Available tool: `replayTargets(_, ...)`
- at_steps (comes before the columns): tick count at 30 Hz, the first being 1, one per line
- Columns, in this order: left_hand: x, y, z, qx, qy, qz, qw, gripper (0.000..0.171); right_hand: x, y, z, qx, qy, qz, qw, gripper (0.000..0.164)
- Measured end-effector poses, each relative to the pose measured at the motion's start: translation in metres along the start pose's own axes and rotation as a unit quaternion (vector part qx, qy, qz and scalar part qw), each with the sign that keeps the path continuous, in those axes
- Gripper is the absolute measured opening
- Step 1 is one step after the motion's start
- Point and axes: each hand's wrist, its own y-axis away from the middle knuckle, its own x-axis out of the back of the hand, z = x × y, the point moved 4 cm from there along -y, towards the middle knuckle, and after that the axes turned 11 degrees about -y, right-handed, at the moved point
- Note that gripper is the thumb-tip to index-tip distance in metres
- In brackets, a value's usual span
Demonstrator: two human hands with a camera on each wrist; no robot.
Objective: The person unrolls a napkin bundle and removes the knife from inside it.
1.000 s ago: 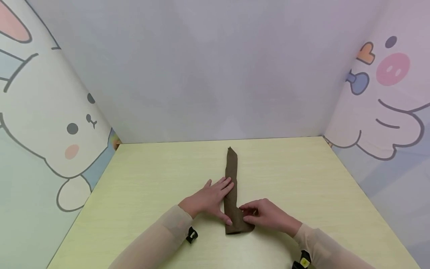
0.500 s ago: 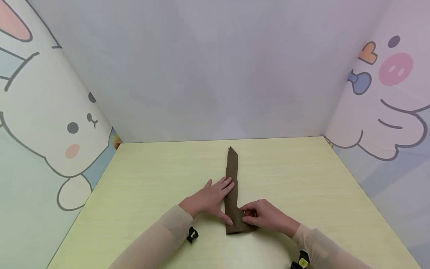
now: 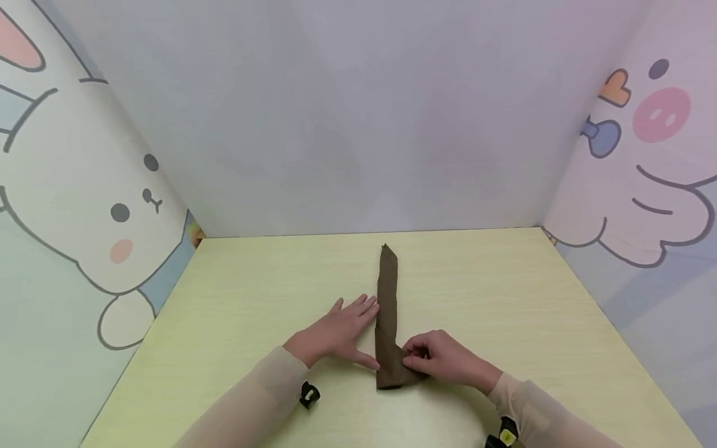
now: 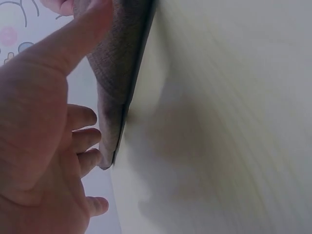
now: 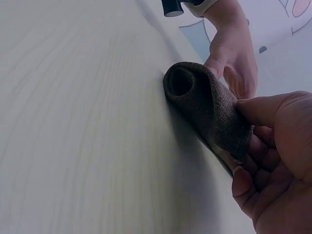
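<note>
A brown cloth (image 3: 386, 305), rolled into a long narrow strip, lies lengthwise on the table, with a loose flap turned out to the right at its near end. In the right wrist view the end of the cloth (image 5: 226, 119) shows a spiral coil and the lifted flap. My right hand (image 3: 450, 364) pinches that flap between thumb and fingers. My left hand (image 3: 333, 336) is spread with straight fingers along the roll's left side, fingertips and thumb tip right at its edge. In the left wrist view the thumb (image 4: 87, 34) overlaps the cloth.
The pale yellow table (image 3: 252, 280) reaches back to a plain light wall (image 3: 358, 124). Side panels carry a cartoon rabbit (image 3: 84, 205) on the left and a cartoon pig (image 3: 661, 155) on the right. Black wrist devices (image 3: 309, 395) sit by both sleeves.
My left hand has shifted left, from lying across the roll to its left edge. The right hand keeps its pinch on the flap, which has moved slightly right.
</note>
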Motion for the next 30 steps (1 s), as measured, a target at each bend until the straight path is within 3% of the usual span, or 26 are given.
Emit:
replayTargets(9,0.004,0.031,-0.008,0.012,-0.006,-0.005,0.9999,0.111,-0.005,-0.011,-0.016,0.006,0.011,-0.001,1.0,0.01)
replayTargets(17,0.009,0.054,-0.001,0.014,0.021,-0.005,0.9997,0.104,-0.017,-0.03,-0.026,0.017,0.037,-0.008,0.999,0.01)
replayTargets(23,0.013,0.065,0.007,0.01,0.038,0.0,0.9992,0.09,-0.026,-0.045,-0.034,0.024,0.087,-0.008,0.996,0.013)
replayTargets(30,0.013,0.072,0.011,-0.009,0.024,0.021,0.9995,0.08,-0.035,-0.057,-0.044,0.015,0.124,0.001,0.992,0.02)
